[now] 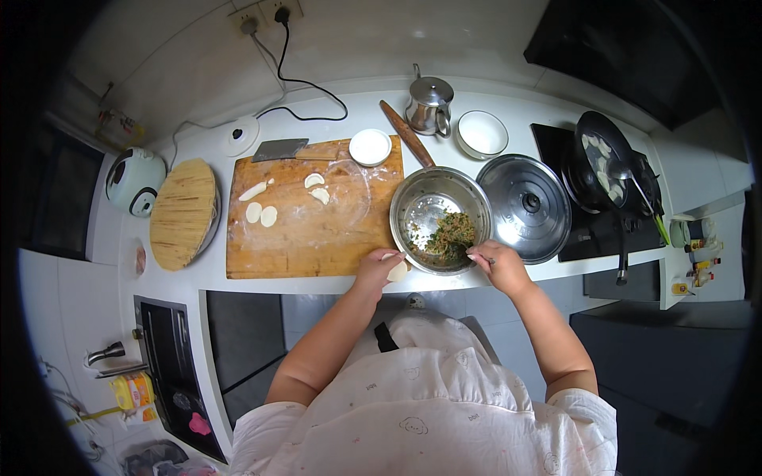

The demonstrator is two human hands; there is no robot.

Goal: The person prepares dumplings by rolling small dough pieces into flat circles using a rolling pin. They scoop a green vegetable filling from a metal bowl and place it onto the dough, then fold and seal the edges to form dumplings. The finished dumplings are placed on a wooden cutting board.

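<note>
My left hand (375, 271) pinches a round dough wrapper (398, 272) at the near rim of a steel pot (405, 190). In the pot lies chopped filling (454, 232) flecked with green and orange, heaped toward the right side. My right hand (502, 268) is closed at the pot's right rim on a thin utensil that dips toward the filling; its kind is hidden. To the left, a floured wooden cutting board (317, 246) carries two flat wrappers (268, 216), two folded dumplings (314, 181) and a strip of dough (253, 191).
A cleaver (280, 150) and a white bowl (370, 147) rest at the board's far edge. Behind the pot stand a metal pitcher (431, 99) and another bowl (482, 133). A dark lid (524, 208) lies right of it, near a wok (594, 131) with dumplings on the stove.
</note>
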